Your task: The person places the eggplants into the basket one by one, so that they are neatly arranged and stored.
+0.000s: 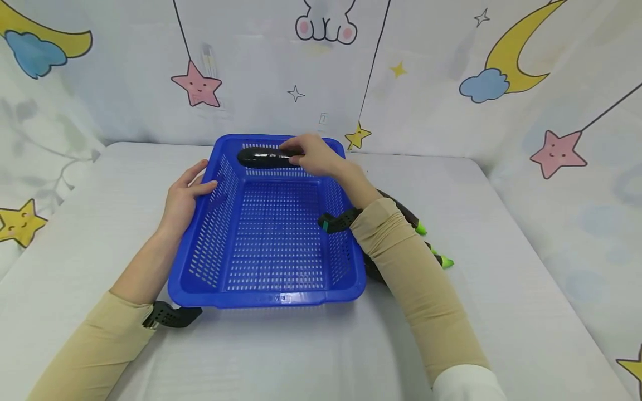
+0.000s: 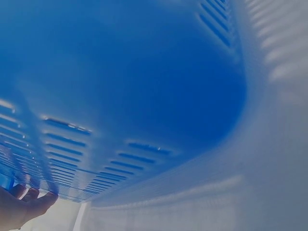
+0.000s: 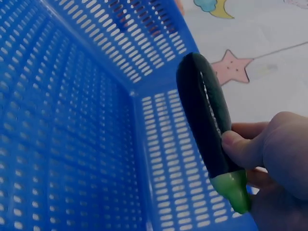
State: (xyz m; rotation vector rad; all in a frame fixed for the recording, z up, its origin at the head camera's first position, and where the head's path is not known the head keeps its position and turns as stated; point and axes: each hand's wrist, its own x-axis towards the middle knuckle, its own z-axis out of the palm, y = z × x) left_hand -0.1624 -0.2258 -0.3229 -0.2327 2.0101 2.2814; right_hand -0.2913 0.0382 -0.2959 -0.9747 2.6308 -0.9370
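Observation:
A blue plastic basket (image 1: 273, 298) with slotted walls and a perforated floor sits in the middle of the table. My left hand (image 1: 181, 200) holds its left side, the thumb over the rim and the other fingers outside. In the left wrist view, fingertips (image 2: 48, 198) rest at the slotted outer wall. With my right hand (image 1: 316, 156) I grip a dark, glossy eggplant (image 1: 263, 158) over the basket's far end. The right wrist view shows the eggplant's green stem end (image 3: 231, 190) by my fingers, thumb along its side; its body extends toward the left.
Several more dark eggplants (image 1: 408, 216) with green ends lie on the table right of the basket, partly hidden by my right forearm and the basket. A white cloth (image 1: 501, 278) covers the table. A cartoon-printed curtain (image 1: 416, 111) hangs behind it.

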